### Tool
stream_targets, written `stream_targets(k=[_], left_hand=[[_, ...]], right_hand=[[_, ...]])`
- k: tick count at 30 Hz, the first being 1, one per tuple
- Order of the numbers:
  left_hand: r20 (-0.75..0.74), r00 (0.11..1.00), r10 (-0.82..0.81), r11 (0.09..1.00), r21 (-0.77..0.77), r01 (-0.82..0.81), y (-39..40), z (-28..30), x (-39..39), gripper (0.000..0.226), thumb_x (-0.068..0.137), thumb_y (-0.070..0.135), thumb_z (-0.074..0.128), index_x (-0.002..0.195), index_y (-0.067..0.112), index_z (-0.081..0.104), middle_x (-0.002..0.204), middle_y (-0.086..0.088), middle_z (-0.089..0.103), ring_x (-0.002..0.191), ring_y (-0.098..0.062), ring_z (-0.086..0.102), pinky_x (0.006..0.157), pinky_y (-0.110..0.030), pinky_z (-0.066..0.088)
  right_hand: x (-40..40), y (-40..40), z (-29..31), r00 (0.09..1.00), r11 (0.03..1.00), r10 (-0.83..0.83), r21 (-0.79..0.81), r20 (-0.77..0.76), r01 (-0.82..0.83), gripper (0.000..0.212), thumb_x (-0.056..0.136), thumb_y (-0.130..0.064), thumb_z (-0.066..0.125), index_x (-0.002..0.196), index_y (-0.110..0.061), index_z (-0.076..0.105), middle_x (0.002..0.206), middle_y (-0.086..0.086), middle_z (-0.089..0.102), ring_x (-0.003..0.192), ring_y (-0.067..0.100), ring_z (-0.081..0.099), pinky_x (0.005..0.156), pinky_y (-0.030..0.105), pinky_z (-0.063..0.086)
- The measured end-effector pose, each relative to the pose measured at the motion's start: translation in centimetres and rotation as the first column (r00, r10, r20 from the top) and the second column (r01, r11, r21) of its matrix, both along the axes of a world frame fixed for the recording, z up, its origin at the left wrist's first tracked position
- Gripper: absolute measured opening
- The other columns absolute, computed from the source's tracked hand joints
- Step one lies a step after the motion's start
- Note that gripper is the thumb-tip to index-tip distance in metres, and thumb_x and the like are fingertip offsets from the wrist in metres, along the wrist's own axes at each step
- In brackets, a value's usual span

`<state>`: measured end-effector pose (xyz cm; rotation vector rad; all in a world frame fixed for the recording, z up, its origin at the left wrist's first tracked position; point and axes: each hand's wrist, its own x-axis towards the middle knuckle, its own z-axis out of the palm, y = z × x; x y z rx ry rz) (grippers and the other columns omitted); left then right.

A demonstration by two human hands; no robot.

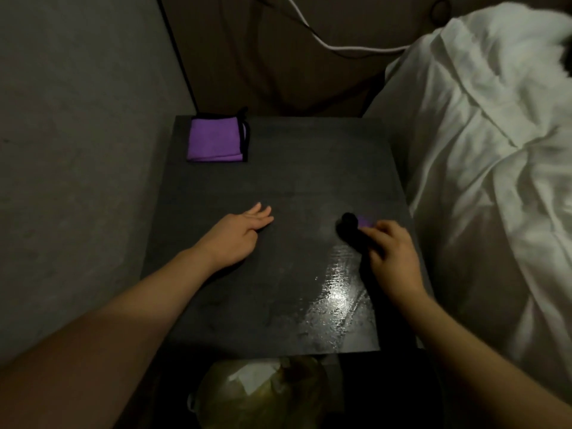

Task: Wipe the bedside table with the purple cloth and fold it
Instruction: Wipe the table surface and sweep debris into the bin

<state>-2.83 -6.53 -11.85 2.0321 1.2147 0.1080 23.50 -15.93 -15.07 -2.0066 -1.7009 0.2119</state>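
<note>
The purple cloth (215, 143), edged in black, lies folded at the far left corner of the dark bedside table (278, 181). My left hand (238, 235) rests flat on the table's middle left, fingers stretched out, holding nothing, well short of the cloth. At the right side of the table my right hand (393, 258) is closed around a black object (348, 226) with a small purple patch. What that object is cannot be made out. A wet, shiny patch (337, 292) shows on the table surface just below that hand.
A bed with a rumpled white duvet (483, 156) borders the table on the right. A grey wall (77, 134) runs along the left. A white cable (325, 41) hangs behind. Below the table's near edge sits a bin with a plastic liner (260, 394).
</note>
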Motion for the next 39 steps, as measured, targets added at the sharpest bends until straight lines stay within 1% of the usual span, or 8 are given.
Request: stream_targets(k=[4,12,19,23,27,30,35,39], left_hand=[[0.005,1.000,0.010,1.000,-0.013,-0.010,0.0,0.3,0.2,0.054,0.086,-0.010,0.032,0.136,0.010,0.041,0.152,0.000,0.028,0.143,-0.007,0.014,0.099,0.001,-0.004],[-0.010,1.000,0.013,1.000,0.016,-0.013,-0.4,0.4,0.3,0.055,0.085,-0.009,0.033,0.136,0.010,0.039,0.152,-0.002,0.027,0.144,-0.009,0.014,0.111,-0.014,0.001],[-0.056,0.997,-0.047,0.998,0.030,0.049,-1.3,0.6,0.1,0.058,0.084,-0.006,0.035,0.139,0.013,0.036,0.154,0.001,0.022,0.144,-0.009,0.010,0.120,-0.029,0.006],[-0.060,0.995,-0.076,0.996,0.046,0.079,-2.2,0.9,0.1,0.056,0.086,-0.003,0.035,0.140,0.011,0.032,0.155,0.000,0.019,0.145,-0.010,0.009,0.111,-0.015,0.000],[-0.059,0.988,-0.142,0.987,0.069,0.146,-4.1,0.0,-0.7,0.067,0.073,0.014,0.026,0.139,0.009,0.034,0.153,-0.004,0.023,0.145,-0.012,0.011,0.112,-0.014,0.001],[-0.071,0.989,-0.126,0.988,0.076,0.132,-4.7,-0.3,-1.0,0.057,0.083,0.006,0.032,0.140,0.011,0.033,0.154,-0.002,0.022,0.145,-0.010,0.011,0.110,-0.012,-0.001],[-0.073,0.992,-0.106,0.990,0.086,0.113,-5.9,-0.4,-1.6,0.058,0.086,-0.004,0.034,0.142,0.012,0.030,0.155,0.002,0.019,0.145,-0.008,0.009,0.102,-0.004,-0.005],[-0.078,0.996,-0.054,0.994,0.088,0.061,-6.9,0.0,-2.1,0.058,0.086,-0.003,0.034,0.142,0.012,0.029,0.155,0.000,0.020,0.145,-0.010,0.009,0.112,-0.015,0.000]], right_hand=[[-2.8,-6.1,0.2,0.994,0.993,0.096,-0.062,-0.059,-0.100,0.037,0.067,-0.005,0.050,0.099,-0.012,0.067,0.095,0.013,0.060,0.083,0.023,0.050,0.077,0.018,0.035],[-9.7,-11.3,1.2,0.934,0.969,0.197,-0.082,-0.299,-0.231,0.041,0.063,-0.007,0.050,0.097,-0.028,0.059,0.094,-0.006,0.055,0.084,0.008,0.048,0.075,0.013,0.038],[-7.1,-7.2,5.5,0.735,0.992,-0.098,-0.121,-0.671,0.022,0.021,0.077,0.001,0.062,0.075,-0.019,0.063,0.071,-0.005,0.060,0.061,-0.006,0.055,0.060,0.006,0.039],[-0.7,-2.1,7.8,0.888,0.984,-0.154,0.015,-0.433,0.178,0.015,0.078,0.005,0.062,0.092,0.000,0.067,0.078,0.005,0.058,0.058,-0.016,0.051,0.058,0.001,0.035],[1.9,1.1,7.4,0.966,0.987,-0.152,0.024,-0.208,0.161,0.017,0.081,-0.005,0.063,0.097,-0.002,0.067,0.084,0.012,0.058,0.081,0.023,0.057,0.070,0.018,0.040],[2.5,1.3,5.6,0.995,0.994,-0.088,-0.062,-0.049,0.085,0.026,0.080,0.003,0.059,0.105,0.000,0.065,0.100,0.023,0.060,0.094,0.035,0.056,0.083,0.028,0.038],[2.4,-1.4,4.0,0.996,0.991,-0.092,-0.095,0.018,0.093,0.030,0.078,0.009,0.057,0.106,0.003,0.063,0.099,0.028,0.059,0.089,0.040,0.056,0.083,0.036,0.041],[2.9,-2.3,4.6,0.997,0.991,-0.079,-0.109,0.013,0.080,0.030,0.079,0.009,0.056,0.107,0.003,0.063,0.100,0.028,0.058,0.090,0.041,0.056,0.082,0.036,0.041]])
